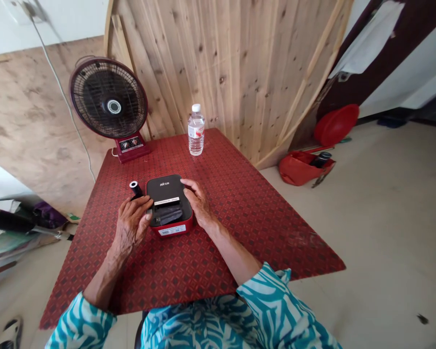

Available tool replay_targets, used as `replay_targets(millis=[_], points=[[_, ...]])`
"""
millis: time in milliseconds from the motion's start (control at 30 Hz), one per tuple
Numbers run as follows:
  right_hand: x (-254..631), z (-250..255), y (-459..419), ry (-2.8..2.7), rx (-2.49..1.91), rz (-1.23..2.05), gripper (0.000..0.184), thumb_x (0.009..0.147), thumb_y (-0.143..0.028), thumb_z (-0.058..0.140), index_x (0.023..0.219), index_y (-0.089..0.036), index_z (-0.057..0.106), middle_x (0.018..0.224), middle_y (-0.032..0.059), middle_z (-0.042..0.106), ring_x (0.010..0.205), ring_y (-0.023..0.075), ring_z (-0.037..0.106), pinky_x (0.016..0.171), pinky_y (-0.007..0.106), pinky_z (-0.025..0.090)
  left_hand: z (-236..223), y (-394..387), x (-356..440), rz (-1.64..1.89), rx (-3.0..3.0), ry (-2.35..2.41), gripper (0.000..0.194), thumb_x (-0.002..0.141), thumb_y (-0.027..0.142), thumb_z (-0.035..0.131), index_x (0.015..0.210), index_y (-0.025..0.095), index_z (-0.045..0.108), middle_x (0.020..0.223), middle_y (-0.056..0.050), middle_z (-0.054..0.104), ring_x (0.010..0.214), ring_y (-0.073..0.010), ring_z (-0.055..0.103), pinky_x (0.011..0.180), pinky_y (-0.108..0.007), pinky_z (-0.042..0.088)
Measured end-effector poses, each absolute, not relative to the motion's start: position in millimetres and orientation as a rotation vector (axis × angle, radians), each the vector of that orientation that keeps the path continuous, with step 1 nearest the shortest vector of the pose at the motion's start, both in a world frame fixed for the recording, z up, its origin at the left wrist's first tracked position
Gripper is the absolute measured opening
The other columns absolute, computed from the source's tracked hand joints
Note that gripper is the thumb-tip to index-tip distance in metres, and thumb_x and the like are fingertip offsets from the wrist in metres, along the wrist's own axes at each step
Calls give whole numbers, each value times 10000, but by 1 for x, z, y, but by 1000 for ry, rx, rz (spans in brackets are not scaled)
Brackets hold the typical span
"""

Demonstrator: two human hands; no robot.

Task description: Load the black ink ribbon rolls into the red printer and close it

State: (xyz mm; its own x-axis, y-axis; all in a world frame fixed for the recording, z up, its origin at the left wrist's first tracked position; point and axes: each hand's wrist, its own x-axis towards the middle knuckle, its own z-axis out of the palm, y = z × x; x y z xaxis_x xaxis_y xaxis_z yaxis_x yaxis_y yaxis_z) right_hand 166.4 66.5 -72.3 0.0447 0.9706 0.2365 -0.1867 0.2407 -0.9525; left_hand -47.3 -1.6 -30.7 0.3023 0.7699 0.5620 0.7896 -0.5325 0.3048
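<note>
On the red bench [261, 228], a big fan [111, 104] stands at the back, and a red box [163, 191] with a black top sits nearer the person. The left hand [131, 220] and right hand [200, 202] touch its sides, fingers apart from the thumbs, not clamped, with a small dark roll [136, 189] just past the left one. The step looks like steadying the box; the next move seems to need gentle fingers.

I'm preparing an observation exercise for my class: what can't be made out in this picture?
All in the head view:
- Underside of the red-and-black device: hidden by the device itself and the table.
- Lower end of the black roll: behind the left hand.
- Fine print on the white label: too small.
- Rest of the shoe: cut off by the bottom edge.
</note>
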Motion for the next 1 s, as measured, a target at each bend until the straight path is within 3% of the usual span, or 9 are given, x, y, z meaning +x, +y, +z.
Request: replay_targets(millis=[133, 267, 367, 633, 1000], points=[[162, -87, 68, -1107, -899, 1132, 342, 855, -410, 541, 1159, -292, 645, 1243, 16, 648, 1183, 217, 566, 1064, 415, 414, -31, -4, -52, -1519, -2518, -1867, 377, 954, 450, 467, 1172, 211, 661, 1260, -111, 649, 1202, -260, 573, 1026, -447, 429], [158, -106, 69, -1016, -902, 1176, 406, 865, -497, 498, 1173, -270, 633, 1260, 33, 649, 1197, 229, 567, 1047, 418, 420, -37, -4, -51, -1959, -2321, -2229, 540, 776, 500, 699, 1208, 188, 612, 1117, -106, 682, 1001, -244, 656, 878, -386, 523], [157, -111, 69, -1014, -927, 1181, 394, 864, -497, 502, 1150, -267, 644, 1237, 34, 664, 1184, 225, 576, 1044, 410, 418, -42, 1, -51, -2154, -2345, -2372, 582, 713, 472, 755, 1197, 181, 611, 1063, -89, 689, 930, -223, 663, 814, -355, 536], [158, -111, 69, -1022, -950, 1163, 349, 858, -455, 507, 1109, -271, 666, 1170, 23, 687, 1141, 222, 592, 1029, 403, 426, -31, 9, -48, -2452, -2210, -2755, 547, 626, 313, 804, 1138, 203, 645, 916, -13, 661, 750, -138, 629, 661, -244, 487], [155, -117, 69, -1024, -922, 1139, 349, 877, -453, 505, 1140, -287, 662, 1155, 15, 692, 1148, 225, 587, 980, 388, 462, -40, 10, -44, -2625, -2170, -2799, 588, 630, 302, 781, 1182, 184, 616, 930, -47, 711, 753, -168, 665, 699, -284, 515]])
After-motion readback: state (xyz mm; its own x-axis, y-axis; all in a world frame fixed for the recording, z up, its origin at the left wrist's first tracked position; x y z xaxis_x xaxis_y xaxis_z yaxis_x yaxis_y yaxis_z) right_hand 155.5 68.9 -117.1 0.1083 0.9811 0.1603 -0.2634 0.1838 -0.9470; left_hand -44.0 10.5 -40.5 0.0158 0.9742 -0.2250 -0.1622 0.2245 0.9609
